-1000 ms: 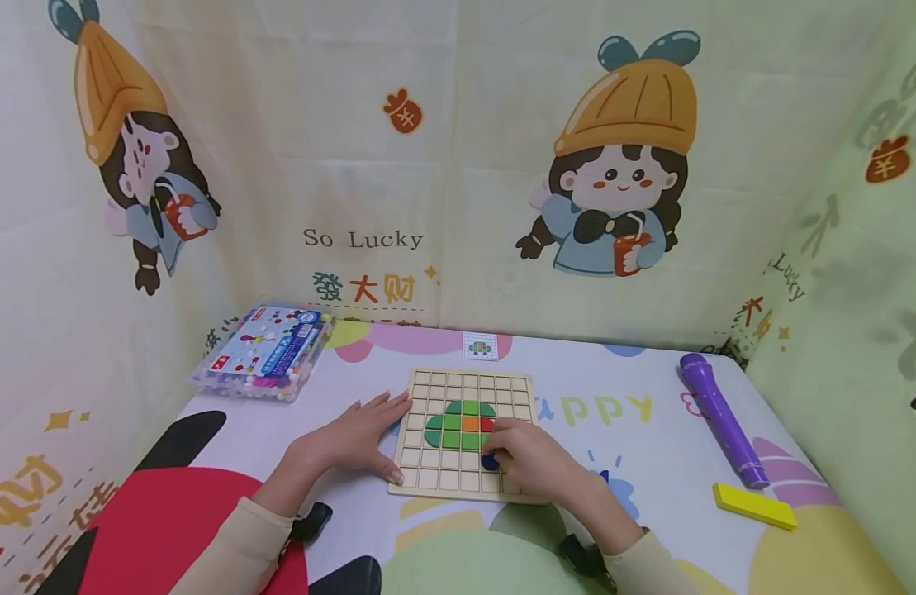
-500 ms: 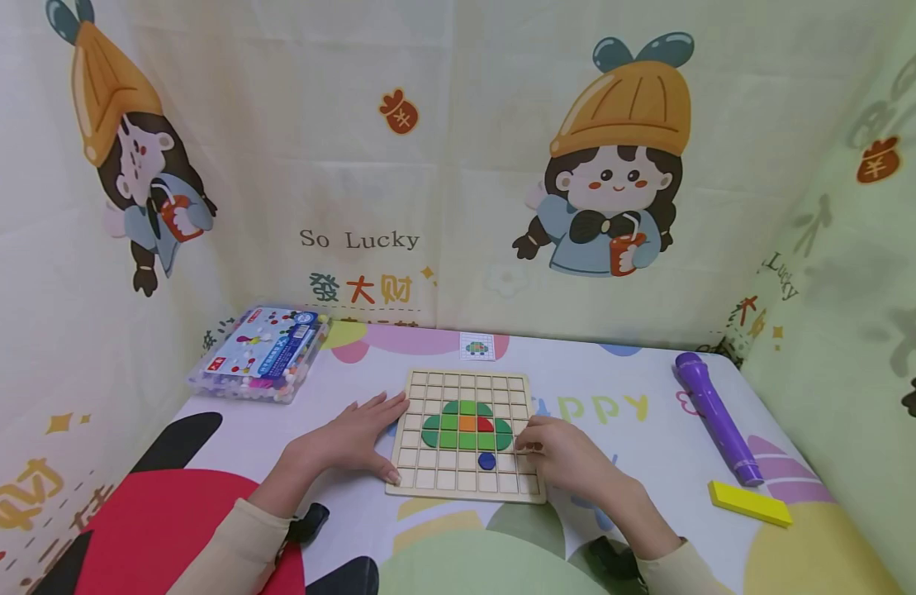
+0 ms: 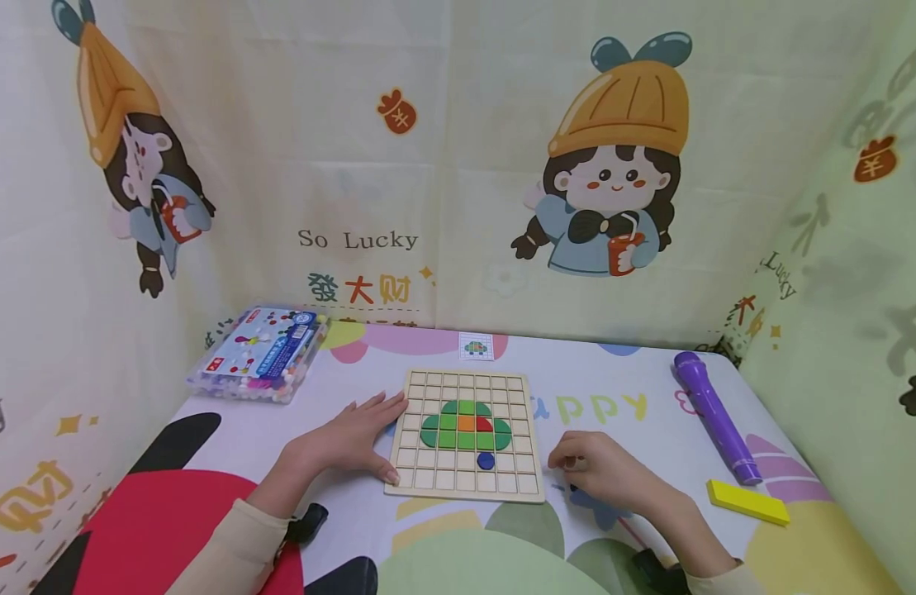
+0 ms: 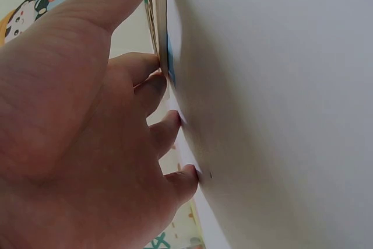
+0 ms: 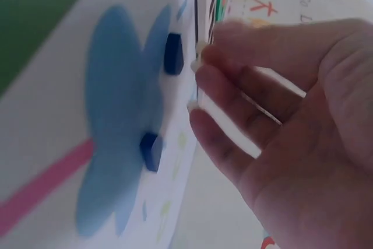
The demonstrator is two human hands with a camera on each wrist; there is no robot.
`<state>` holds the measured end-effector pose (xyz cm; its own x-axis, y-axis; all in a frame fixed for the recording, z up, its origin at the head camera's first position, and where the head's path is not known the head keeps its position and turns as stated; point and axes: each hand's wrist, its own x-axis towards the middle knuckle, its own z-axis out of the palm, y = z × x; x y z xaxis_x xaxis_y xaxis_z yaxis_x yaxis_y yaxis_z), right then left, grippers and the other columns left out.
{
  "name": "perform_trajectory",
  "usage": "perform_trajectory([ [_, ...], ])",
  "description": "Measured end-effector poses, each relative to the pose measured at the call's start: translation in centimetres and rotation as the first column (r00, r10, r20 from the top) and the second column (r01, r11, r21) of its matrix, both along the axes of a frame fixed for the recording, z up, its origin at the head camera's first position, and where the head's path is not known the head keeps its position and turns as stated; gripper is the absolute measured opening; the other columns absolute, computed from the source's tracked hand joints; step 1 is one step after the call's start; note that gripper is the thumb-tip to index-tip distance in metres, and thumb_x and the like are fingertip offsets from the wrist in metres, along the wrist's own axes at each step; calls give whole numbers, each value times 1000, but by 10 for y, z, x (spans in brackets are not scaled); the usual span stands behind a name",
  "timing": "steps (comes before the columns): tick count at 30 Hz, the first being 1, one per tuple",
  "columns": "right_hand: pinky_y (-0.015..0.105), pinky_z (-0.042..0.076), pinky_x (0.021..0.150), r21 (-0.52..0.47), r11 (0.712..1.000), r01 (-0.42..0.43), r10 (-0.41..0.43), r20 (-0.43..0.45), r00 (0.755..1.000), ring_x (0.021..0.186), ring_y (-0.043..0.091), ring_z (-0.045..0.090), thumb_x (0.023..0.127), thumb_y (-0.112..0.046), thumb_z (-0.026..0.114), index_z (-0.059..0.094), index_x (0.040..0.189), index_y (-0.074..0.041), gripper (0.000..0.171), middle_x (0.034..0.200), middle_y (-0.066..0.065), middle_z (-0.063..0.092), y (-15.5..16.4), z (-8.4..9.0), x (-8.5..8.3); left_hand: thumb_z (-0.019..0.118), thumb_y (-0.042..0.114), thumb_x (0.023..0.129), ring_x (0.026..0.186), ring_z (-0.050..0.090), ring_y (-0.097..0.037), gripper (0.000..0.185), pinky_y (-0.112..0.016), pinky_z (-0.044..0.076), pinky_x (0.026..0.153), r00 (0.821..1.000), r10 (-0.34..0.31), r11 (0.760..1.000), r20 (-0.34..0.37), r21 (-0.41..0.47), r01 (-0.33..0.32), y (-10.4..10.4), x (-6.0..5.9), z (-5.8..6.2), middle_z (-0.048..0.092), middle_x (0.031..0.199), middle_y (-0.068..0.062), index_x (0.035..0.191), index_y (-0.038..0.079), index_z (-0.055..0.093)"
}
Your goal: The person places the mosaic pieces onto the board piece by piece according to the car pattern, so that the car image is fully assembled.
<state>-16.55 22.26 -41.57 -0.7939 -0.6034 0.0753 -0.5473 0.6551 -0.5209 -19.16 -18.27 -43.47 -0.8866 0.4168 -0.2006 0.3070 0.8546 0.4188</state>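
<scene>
A wooden grid board [image 3: 465, 487] lies on the table in front of me. On it sits a green shape [image 3: 446, 431] with an orange tile [image 3: 467, 423] and a red tile [image 3: 485, 425], and below them a blue tile [image 3: 486, 460]. My left hand [image 3: 349, 442] lies flat on the table, its fingers [image 4: 175, 123] against the board's left edge. My right hand [image 3: 595, 467] hovers just right of the board with loosely curled fingers [image 5: 233, 86] and holds nothing. Beneath it, two small blue pieces [image 5: 173, 53] [image 5: 151, 151] lie on the cloth.
A clear plastic box of pieces [image 3: 260, 351] stands at the back left. A small pattern card [image 3: 476, 346] lies behind the board. A purple torch [image 3: 714, 417] and a yellow block [image 3: 747, 502] lie at the right. Printed cloth walls close in three sides.
My right hand has left the board and moved right and towards me, leaving the blue tile in its cell. The left hand has stayed put.
</scene>
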Motion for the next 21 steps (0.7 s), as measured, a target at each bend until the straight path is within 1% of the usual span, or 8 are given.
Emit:
perform_trajectory([
  [3, 25, 54, 74, -17, 999, -41, 42, 55, 998, 85, 5, 60, 79, 10, 69, 75, 94, -18, 32, 92, -8, 67, 8, -1, 1, 85, 60, 64, 156, 13, -33, 116, -67, 13, 121, 1000, 0, 1000, 1, 1, 0, 0, 1, 1, 23, 167, 1, 157, 19, 30],
  [6, 26, 54, 73, -23, 996, -87, 88, 48, 995, 85, 5, 60, 77, 13, 66, 74, 95, -18, 37, 94, -7, 68, 14, -2, 1, 85, 60, 64, 156, 13, -33, 116, -67, 13, 120, 1000, 1, 1000, 2, 3, -1, 0, 2, 2, 24, 167, 0, 157, 18, 30],
  [9, 25, 53, 71, -28, 994, -110, 111, 32, 993, 84, 5, 59, 73, 16, 63, 74, 95, -19, 43, 94, -8, 67, 20, -4, 2, 85, 59, 64, 156, 13, -34, 116, -67, 13, 121, 1000, 1, 1000, 4, 3, -1, 0, 2, 3, 24, 167, 0, 157, 18, 30],
  [12, 25, 54, 72, -29, 993, -110, 111, 15, 994, 84, 4, 59, 72, 18, 62, 74, 94, -20, 45, 92, -9, 67, 21, -7, 3, 85, 58, 64, 156, 13, -34, 116, -67, 13, 121, 1000, 4, 1000, 5, 1, -4, 0, 3, 4, 24, 167, 0, 157, 18, 30],
  [16, 25, 55, 74, -2, 997, -82, 82, 5, 997, 85, 2, 59, 74, 15, 66, 75, 91, -21, 41, 91, -12, 66, 21, -9, 4, 85, 58, 65, 156, 13, -34, 116, -67, 13, 120, 1000, 0, 1000, 3, 6, 0, 1, 3, 5, 24, 167, 0, 157, 18, 30],
  [21, 24, 53, 74, 46, 998, -50, 48, 44, 998, 84, 0, 57, 77, 3, 74, 75, 91, -23, 30, 91, -14, 64, 18, -9, 3, 85, 58, 64, 156, 13, -34, 116, -68, 12, 120, 1000, -4, 1000, 5, 11, 4, 1, 2, 6, 23, 167, 0, 157, 17, 30],
])
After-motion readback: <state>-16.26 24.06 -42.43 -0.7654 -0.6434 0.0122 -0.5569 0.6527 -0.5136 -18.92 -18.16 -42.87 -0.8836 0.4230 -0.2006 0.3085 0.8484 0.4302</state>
